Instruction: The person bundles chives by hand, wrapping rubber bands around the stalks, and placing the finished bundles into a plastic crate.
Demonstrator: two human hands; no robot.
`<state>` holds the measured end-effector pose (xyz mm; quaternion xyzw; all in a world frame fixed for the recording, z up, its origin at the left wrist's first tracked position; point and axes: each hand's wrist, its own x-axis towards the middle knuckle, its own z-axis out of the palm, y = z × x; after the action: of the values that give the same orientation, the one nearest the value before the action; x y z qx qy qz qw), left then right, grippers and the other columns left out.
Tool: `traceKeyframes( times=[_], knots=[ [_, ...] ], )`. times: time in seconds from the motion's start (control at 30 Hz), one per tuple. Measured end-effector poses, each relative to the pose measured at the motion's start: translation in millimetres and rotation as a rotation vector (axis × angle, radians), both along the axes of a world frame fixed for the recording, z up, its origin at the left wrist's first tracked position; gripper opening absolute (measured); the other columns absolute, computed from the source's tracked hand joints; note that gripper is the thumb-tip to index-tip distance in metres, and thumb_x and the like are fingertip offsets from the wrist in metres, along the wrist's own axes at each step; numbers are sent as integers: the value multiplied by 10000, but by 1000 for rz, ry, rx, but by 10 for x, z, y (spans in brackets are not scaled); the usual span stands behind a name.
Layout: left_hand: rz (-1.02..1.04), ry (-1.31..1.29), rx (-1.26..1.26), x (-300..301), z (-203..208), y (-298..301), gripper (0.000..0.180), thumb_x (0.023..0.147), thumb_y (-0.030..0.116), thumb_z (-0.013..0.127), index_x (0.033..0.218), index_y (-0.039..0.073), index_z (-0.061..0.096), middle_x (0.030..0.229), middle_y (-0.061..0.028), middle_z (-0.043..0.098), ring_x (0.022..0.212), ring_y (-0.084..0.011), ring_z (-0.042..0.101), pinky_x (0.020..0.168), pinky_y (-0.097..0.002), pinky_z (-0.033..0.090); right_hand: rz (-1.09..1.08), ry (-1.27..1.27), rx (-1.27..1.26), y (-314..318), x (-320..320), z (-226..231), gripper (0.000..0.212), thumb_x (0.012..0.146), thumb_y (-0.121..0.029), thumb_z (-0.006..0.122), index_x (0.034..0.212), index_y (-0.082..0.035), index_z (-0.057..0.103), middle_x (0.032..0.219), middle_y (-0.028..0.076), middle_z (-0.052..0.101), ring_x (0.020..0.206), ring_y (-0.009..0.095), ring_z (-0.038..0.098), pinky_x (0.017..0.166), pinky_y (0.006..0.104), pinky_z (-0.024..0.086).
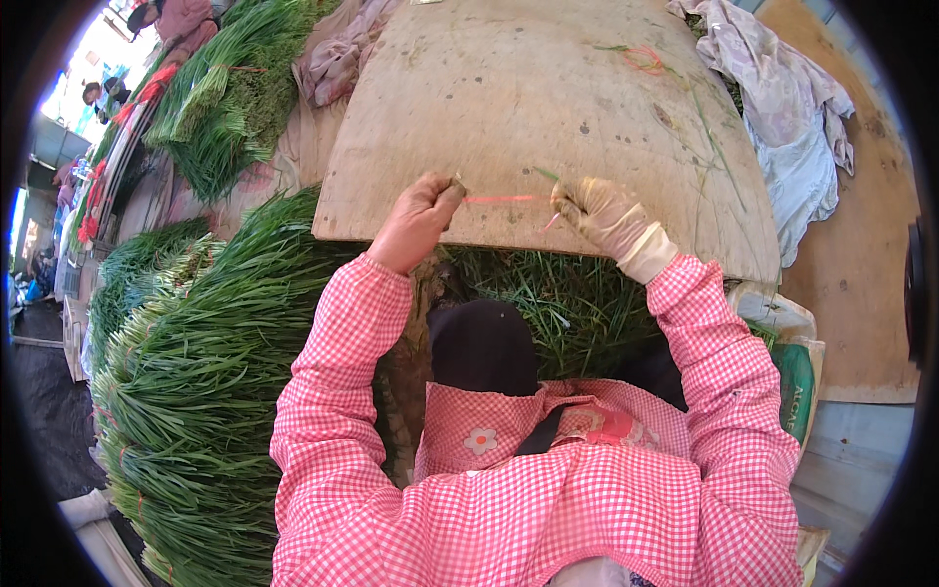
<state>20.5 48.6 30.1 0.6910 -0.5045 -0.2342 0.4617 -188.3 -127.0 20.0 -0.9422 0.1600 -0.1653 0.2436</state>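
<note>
A thin red strip (pixel 501 199) runs taut and nearly level between my two hands, just above the near edge of a wooden board (pixel 469 108). My left hand (pixel 421 217), bare, is closed in a pinch on the strip's left end. In a dirty pale glove, my right hand (pixel 608 217) has its fingers curled round the other end. A short red tail hangs below those gloved fingers, and a green leaf tip (pixel 546 173) pokes out above them. Whether the right hand holds that leaf is hard to tell.
Bundled long green leaves (pixel 205 382) are piled at my left, with more bundles (pixel 235 98) at the far left. Loose leaves (pixel 577 303) lie below the board's near edge. A red string tangle (pixel 646 61) rests on the board; crumpled cloth (pixel 773 88) hangs at its right.
</note>
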Motion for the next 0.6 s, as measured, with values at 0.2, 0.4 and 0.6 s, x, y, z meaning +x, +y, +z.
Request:
traceKeyframes(
  times=[0.2, 0.4, 0.6],
  knots=[
    [191, -728, 338, 101, -166, -439, 419, 879, 261, 528, 1247, 81, 444, 1159, -204, 487, 916, -349, 581, 756, -424, 483, -365, 595, -434, -487, 378, -33, 304, 877, -273, 527, 1129, -105, 528, 924, 160, 626, 843, 296, 620, 682, 414, 497],
    [546, -500, 13, 51, -204, 181, 464, 841, 140, 587, 1264, 66, 411, 1263, -214, 425, 879, -298, 591, 762, -336, 499, -327, 563, -67, -452, 199, -180, 609, 845, -216, 560, 1388, -178, 286, 1297, 148, 451, 1145, 303, 485, 974, 393, 398],
    [643, 82, -229, -235, -1938, 1380, 157, 843, -11, 543, 996, 22, 529, 848, -40, 531, 775, -138, 545, 678, -226, 450, -306, 4, -117, -430, -376, -277, 571, 818, -161, 590, 1335, -133, 349, 1239, 155, 480, 1143, 296, 463, 960, 377, 409]
  ],
)
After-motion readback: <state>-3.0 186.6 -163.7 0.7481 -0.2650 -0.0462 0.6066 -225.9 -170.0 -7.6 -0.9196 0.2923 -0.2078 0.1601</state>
